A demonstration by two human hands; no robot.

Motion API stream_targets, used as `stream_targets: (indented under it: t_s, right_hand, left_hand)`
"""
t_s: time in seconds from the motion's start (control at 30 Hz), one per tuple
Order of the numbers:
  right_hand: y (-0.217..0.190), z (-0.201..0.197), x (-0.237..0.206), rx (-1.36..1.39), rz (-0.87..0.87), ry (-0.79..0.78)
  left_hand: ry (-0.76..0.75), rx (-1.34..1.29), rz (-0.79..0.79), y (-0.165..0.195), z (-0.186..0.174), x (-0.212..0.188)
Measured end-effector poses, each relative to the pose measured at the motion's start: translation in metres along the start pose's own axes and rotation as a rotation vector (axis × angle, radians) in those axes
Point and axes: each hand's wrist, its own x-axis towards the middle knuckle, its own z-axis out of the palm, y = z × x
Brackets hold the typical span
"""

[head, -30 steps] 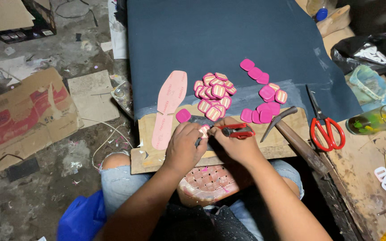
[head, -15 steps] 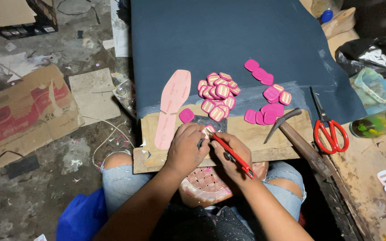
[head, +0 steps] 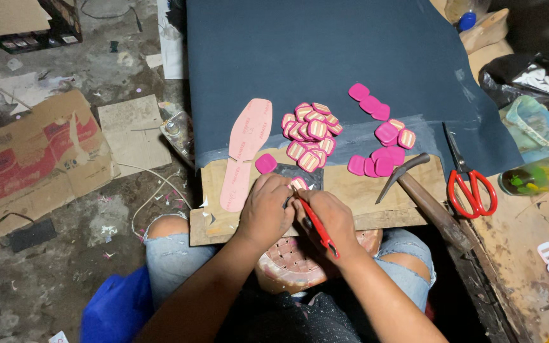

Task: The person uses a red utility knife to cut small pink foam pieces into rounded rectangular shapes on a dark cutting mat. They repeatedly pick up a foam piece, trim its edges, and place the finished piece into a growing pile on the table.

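Note:
My left hand (head: 265,209) presses down on a small pink striped piece (head: 298,183) lying on a dark pad on the wooden board (head: 351,190). My right hand (head: 328,219) grips a red-handled tool (head: 318,225) whose tip meets that piece. Just beyond my fingers lies one plain pink piece (head: 265,163). A pile of pink striped pieces (head: 309,134) sits farther up, and a second group of plain pink pieces (head: 379,143) lies to its right. A pink shoe insole (head: 244,149) stretches along the board's left side.
A hammer (head: 417,190) rests on the board's right end, with red-handled scissors (head: 468,181) beside it. A dark blue sheet (head: 325,57) covers the area beyond. Cardboard (head: 27,159) lies on the floor at left. A woven stool (head: 293,263) shows between my knees.
The red tool has swung from lying flat to the right of my hands into an upright grip in my right hand. Both hands have closed in over the small piece.

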Motion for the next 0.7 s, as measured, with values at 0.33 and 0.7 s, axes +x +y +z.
stream_targets:
  t_s: [0.33, 0.7]
  right_hand:
    - [0.008, -0.006, -0.020, 0.318, 0.521, 0.081]
    - [0.017, 0.001, -0.031, 0.300, 0.521, 0.110]
  left_hand:
    - [0.149, -0.139, -0.058, 0.019, -0.013, 0.002]
    - [0.052, -0.404, -0.551, 0.022, 0.019, 0.015]
